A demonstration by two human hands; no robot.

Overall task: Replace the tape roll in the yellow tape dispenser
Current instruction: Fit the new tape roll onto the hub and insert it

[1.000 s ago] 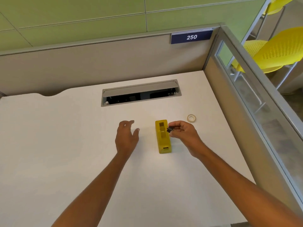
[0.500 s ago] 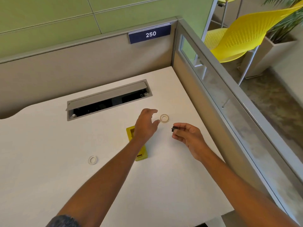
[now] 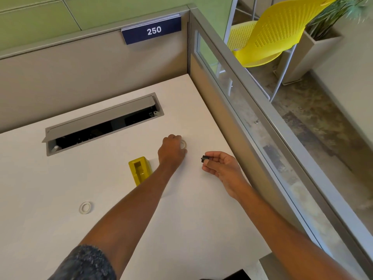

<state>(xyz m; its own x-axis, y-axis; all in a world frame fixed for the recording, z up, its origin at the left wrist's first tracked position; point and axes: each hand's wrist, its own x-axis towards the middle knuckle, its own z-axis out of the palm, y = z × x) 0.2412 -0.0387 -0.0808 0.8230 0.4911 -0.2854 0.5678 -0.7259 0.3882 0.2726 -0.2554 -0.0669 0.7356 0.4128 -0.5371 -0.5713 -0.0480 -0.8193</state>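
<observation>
roll (image 3: 184, 144): light, stiff ring just right of dispenser (image 3: 140, 170); pinch its rim
left hand (image 3: 172, 151): closing on roll, grip unclear
right hand (image 3: 222, 166): pinching black spindle (image 3: 204, 158)

Bright, even daylight on the desk (image 3: 60, 199), soft shadows beneath both arms, wide-angle bending at edges, plant (image 3: 341, 13) motion-blurred top right.
</observation>
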